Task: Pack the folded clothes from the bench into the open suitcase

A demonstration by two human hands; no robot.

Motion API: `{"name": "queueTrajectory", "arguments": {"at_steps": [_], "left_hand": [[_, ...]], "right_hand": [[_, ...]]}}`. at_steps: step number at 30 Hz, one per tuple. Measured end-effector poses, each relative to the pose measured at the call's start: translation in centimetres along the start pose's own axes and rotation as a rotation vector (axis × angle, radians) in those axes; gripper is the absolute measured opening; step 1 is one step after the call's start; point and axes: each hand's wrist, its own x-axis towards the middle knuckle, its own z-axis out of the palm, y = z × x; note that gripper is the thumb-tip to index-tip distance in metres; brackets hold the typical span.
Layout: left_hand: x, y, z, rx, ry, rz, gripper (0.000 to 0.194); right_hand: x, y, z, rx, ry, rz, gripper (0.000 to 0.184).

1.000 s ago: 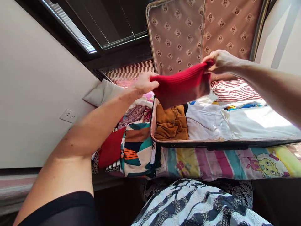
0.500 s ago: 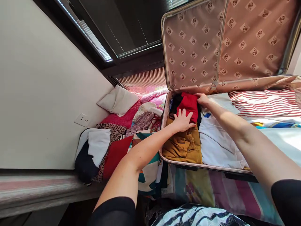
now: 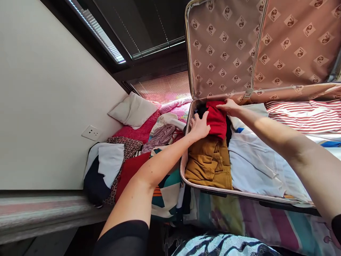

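In the open suitcase [image 3: 183,170], a folded red garment [image 3: 217,122] lies at the far left corner. My left hand [image 3: 199,127] rests at its left side, over some black cloth [image 3: 201,109], with the fingers spread. At the red garment's far right edge, my right hand [image 3: 231,107] has its thumb and fingers closed on the fabric. Folded mustard-brown trousers [image 3: 209,165] lie just nearer to me. White clothing [image 3: 255,160] and a red-and-white striped garment [image 3: 303,115] fill the space to the right.
The suitcase lid [image 3: 223,53] stands raised at the back. Left of the case are piled clothes [image 3: 133,174], a white pillow [image 3: 133,110] and a wall with a socket [image 3: 91,133]. A striped bedsheet [image 3: 261,220] shows below the case.
My left hand has moved from the red garment's near part up and left to its side. My right hand's fingers have shifted further over the red edge. The view has turned slightly.
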Motion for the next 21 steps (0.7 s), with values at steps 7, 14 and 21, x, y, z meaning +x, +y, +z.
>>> {"name": "queueTrajectory", "arguments": {"at_steps": [7, 14, 21], "left_hand": [[-2.0, 2.3, 1.7, 0.209, -0.069, 0.350, 0.083], [-1.0, 0.9, 2.1, 0.227, -0.100, 0.336, 0.049], [-4.9, 1.2, 2.2, 0.323, 0.042, 0.309, 0.059]], "right_hand": [[0.5, -0.3, -0.7, 0.082, -0.109, 0.091, 0.038], [0.1, -0.9, -1.5, 0.203, -0.181, 0.001, 0.044], [1.7, -2.2, 1.1, 0.045, -0.077, -0.431, 0.031]]}}
